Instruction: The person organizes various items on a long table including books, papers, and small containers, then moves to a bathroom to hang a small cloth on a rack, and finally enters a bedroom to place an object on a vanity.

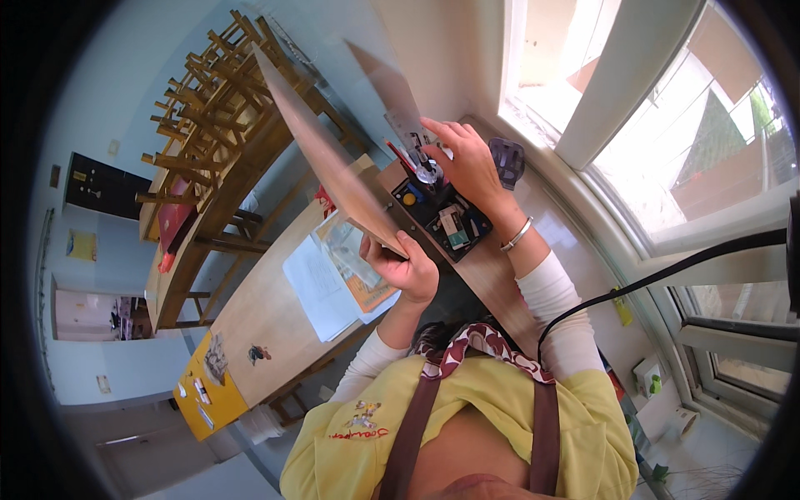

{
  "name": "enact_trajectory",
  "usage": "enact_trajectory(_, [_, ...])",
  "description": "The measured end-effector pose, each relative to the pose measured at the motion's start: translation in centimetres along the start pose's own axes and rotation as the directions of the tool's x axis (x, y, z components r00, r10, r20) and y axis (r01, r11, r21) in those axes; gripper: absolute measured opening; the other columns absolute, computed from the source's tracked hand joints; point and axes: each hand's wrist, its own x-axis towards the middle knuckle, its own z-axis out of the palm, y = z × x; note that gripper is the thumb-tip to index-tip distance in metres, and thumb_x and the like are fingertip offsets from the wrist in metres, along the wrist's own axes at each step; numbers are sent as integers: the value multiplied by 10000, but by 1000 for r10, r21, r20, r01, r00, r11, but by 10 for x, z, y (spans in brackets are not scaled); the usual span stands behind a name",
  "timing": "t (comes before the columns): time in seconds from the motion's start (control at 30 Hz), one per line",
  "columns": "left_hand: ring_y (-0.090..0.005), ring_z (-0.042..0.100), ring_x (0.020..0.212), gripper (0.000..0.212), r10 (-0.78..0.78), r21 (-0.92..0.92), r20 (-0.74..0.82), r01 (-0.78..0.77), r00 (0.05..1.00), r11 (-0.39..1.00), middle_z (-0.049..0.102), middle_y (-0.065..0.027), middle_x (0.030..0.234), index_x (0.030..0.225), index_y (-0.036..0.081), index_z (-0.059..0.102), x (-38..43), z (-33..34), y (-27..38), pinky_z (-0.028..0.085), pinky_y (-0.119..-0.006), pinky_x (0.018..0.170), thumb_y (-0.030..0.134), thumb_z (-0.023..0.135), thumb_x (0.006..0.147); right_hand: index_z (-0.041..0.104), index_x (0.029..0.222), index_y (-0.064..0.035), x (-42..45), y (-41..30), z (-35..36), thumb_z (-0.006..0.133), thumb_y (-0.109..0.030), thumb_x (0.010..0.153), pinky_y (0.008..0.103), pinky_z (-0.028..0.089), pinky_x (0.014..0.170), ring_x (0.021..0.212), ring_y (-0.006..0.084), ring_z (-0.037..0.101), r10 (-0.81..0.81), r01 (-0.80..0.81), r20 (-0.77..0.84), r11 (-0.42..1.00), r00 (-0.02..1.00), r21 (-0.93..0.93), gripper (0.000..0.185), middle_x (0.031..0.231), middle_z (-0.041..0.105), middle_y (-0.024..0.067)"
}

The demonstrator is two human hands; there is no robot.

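Note:
My left hand (409,269) grips the near end of a flat wooden board (319,144), thumb on one face and fingers on the other. The board is tilted up and seen almost edge-on, stretching away to the upper left. My right hand (469,159) is over a black desk organizer (460,255), its fingers apart and no object seen in them. Beside its fingertips stand red pencils (401,155), other writing tools and a clear ruler (397,125). Small boxes (453,226) and a round yellow item (409,199) lie in the organizer's compartments.
Papers (306,284) and an orange-covered book (375,294) lie on a pale wooden table (250,331). Upturned wooden stools (212,112) are stacked on a table at the far left. On the right are a window frame (625,81) and a black cable (656,265).

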Motion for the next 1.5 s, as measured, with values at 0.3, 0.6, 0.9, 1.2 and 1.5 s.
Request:
enact_trajectory(0.3, [-242,367,1053,392,-1,-12,22,1,1000,1000,331,-168,1132,1141,-56,303,0,0,4,301,-317,904,-53,453,779,568,1011,-79,4,18,18,542,-75,751,317,446,754,871,240,543,-224,217,212,975,951,55,261,1011,571,60])
enact_trajectory(0.6, [-249,358,1063,391,52,29,29,-53,998,998,338,-166,1133,1145,-54,304,2,1,5,290,-326,917,-55,440,779,583,980,-65,4,16,3,511,-61,772,311,444,743,872,248,540,-146,140,240,989,960,41,220,966,583,82])
enact_trajectory(0.9, [-264,354,1063,395,27,-64,-18,-28,999,998,344,-165,1126,1148,-54,305,-2,4,-1,274,-339,931,-56,438,776,617,854,-42,-2,19,3,549,-105,748,311,447,720,847,253,554,-53,40,107,992,993,120,140,895,605,80])
enact_trajectory(1.2, [-262,354,1063,397,16,-59,-23,-18,1000,998,343,-169,1128,1149,-53,306,-1,5,1,273,-331,930,-50,448,779,614,877,-55,1,23,8,541,-120,766,304,457,698,808,251,574,-77,75,164,997,983,18,149,912,601,80])
enact_trajectory(1.5, [-266,354,1068,419,16,-87,-13,-17,1000,996,326,-166,1127,1160,-50,296,-3,7,0,281,-336,930,-46,474,781,569,982,-55,5,7,-5,516,-97,802,298,446,687,799,241,564,20,-14,-24,974,1000,224,192,1043,534,119])
